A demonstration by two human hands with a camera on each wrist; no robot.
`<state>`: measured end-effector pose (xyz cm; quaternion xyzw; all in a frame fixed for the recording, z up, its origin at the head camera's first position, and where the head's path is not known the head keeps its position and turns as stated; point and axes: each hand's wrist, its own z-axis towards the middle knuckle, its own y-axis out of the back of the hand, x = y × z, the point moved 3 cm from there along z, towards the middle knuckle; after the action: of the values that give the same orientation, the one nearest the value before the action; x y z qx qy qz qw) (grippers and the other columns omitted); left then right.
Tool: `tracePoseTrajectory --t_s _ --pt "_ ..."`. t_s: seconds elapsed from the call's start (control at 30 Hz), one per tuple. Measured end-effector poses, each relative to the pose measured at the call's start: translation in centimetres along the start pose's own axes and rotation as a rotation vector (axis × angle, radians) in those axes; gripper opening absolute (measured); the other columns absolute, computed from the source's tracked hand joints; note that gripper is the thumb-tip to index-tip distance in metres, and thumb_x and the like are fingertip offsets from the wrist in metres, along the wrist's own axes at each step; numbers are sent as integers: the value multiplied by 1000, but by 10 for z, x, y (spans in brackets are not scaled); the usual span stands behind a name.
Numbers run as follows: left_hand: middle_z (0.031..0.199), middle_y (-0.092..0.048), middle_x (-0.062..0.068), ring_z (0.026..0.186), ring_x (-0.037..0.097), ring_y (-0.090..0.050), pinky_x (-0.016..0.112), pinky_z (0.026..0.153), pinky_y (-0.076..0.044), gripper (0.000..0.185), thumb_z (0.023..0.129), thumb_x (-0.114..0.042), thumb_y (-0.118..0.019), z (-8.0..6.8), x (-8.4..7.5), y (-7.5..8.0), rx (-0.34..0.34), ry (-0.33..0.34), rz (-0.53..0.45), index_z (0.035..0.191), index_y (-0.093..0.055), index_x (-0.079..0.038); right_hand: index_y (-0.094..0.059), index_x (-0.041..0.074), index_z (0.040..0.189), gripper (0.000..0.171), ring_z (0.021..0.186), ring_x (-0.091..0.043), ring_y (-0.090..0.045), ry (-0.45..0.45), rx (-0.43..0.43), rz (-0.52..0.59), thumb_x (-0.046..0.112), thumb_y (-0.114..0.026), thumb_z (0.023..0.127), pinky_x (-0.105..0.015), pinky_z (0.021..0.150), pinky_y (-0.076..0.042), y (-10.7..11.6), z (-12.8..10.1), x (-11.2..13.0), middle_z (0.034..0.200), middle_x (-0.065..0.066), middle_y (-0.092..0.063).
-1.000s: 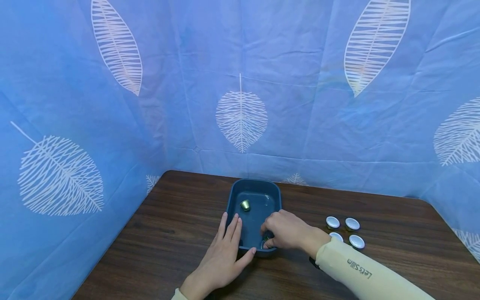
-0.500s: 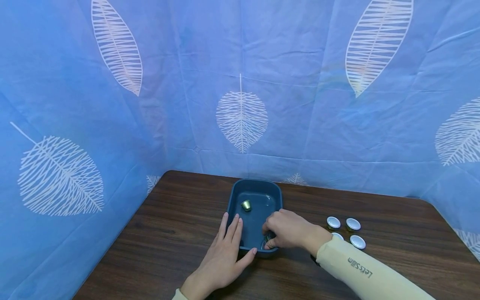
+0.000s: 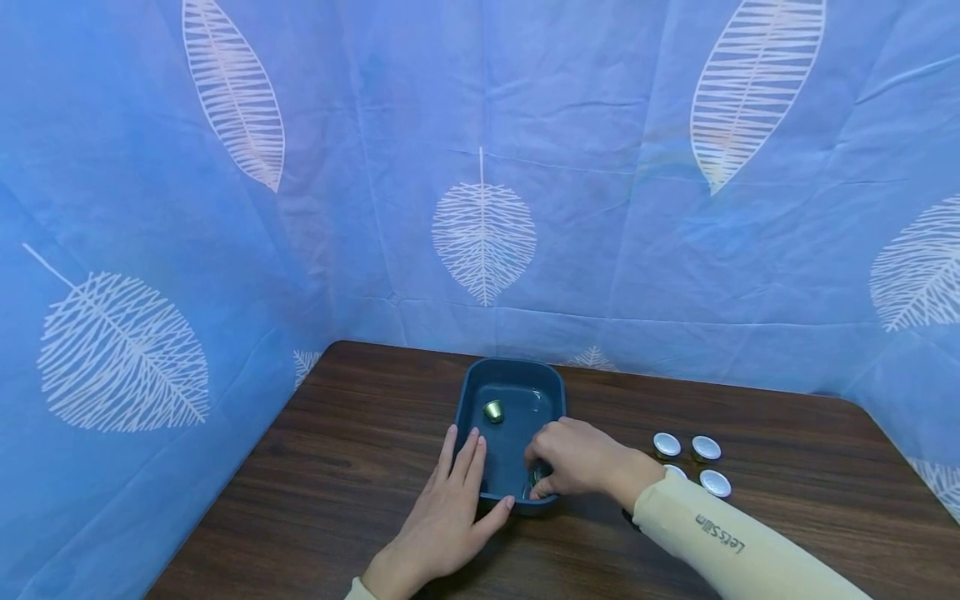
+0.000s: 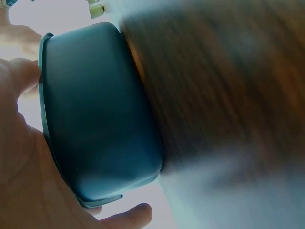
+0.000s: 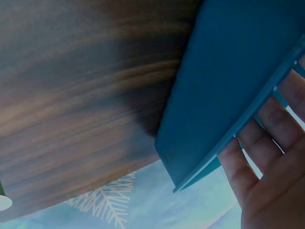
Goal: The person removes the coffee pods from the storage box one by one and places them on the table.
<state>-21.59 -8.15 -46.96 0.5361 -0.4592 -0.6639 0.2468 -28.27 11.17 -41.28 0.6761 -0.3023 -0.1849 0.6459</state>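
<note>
A dark blue tray (image 3: 551, 392) stands on the wooden table (image 3: 337, 467). One greenish-gold capsule (image 3: 492, 411) sits on the tray's floor at the far left. My left hand (image 3: 471, 482) lies flat against the tray's near left corner, with straight fingers along the left rim and the thumb on the front rim. In the left wrist view the left hand's palm (image 4: 24, 157) presses on the tray's outer wall (image 4: 95, 109). My right hand (image 3: 542, 477) reaches into the near right corner, its fingers curled round a small capsule (image 3: 535, 479) that is mostly hidden.
Several silver-lidded capsules (image 3: 705, 448) stand in a cluster on the table to the right of the tray, one partly behind my cream sleeve (image 3: 720, 542). Blue leaf-print cloth (image 3: 480, 233) walls the table at the back and on both sides.
</note>
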Motion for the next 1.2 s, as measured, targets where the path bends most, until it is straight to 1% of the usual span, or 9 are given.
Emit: tracePoseTrajectory --t_s 0.17,0.33,0.47,0.57,0.7,0.8,0.93,1.03,1.2 --pt "183 -13 9 171 34 5 67 127 -32 90 108 -66 -46 0 -1 0 13 3 -9 173 -21 -9 -85 14 99 33 74 0 -66 -14 28 22 37 -97 79 -27 72 -61 2 3 2 89 6 -80" --pt "183 -13 9 171 34 5 67 127 -32 89 109 -66 -45 0 -2 0 12 -10 -7 173 -21 -9 -85 13 99 32 74 -1 -68 -44 47 30 31 -99 77 -28 74 -63 3 4 2 88 5 -81" --pt "183 -13 10 171 35 4 67 127 -32 88 109 -65 -46 2 -2 -1 4 -21 -1 172 -22 -9 -85 11 96 29 69 -2 -68 -61 49 28 27 -100 76 -27 70 -62 4 5 3 82 4 -79" --pt "183 -13 10 171 35 4 67 128 -31 87 109 -65 -46 2 -1 -1 4 -20 -4 173 -22 -10 -85 11 94 28 65 -1 -65 -72 50 30 27 -100 76 -25 67 -61 5 6 4 77 4 -78" --pt "183 -13 9 171 35 5 67 128 -30 87 109 -65 -45 2 0 -1 10 -7 -9 173 -22 -11 -85 12 93 25 64 -1 -62 -86 57 36 27 -98 79 -25 66 -60 4 6 5 76 5 -77" --pt "183 -14 10 171 35 5 67 127 -31 87 109 -65 -45 1 0 0 8 -5 -5 173 -22 -10 -84 12 94 22 67 -1 -62 -90 56 27 25 -97 81 -26 67 -59 3 5 5 81 4 -77" --pt "183 -15 11 171 36 3 67 127 -33 88 109 -65 -45 0 -2 0 -2 -8 1 172 -23 -8 -84 12 97 14 73 -5 -66 -63 31 1 11 -92 85 -26 70 -62 1 4 7 89 1 -77" --pt "183 -15 10 171 36 3 67 126 -33 88 109 -66 -45 -1 -3 0 -6 -7 3 172 -23 -8 -84 11 98 15 76 -5 -66 -44 22 8 0 -85 88 -26 71 -63 -2 4 7 91 1 -76" --pt "183 -14 10 171 35 4 67 127 -32 88 109 -66 -45 -1 -3 0 0 -6 1 172 -23 -9 -84 11 98 14 75 -4 -61 -49 21 27 1 -83 90 -26 70 -61 -4 2 5 90 1 -75"
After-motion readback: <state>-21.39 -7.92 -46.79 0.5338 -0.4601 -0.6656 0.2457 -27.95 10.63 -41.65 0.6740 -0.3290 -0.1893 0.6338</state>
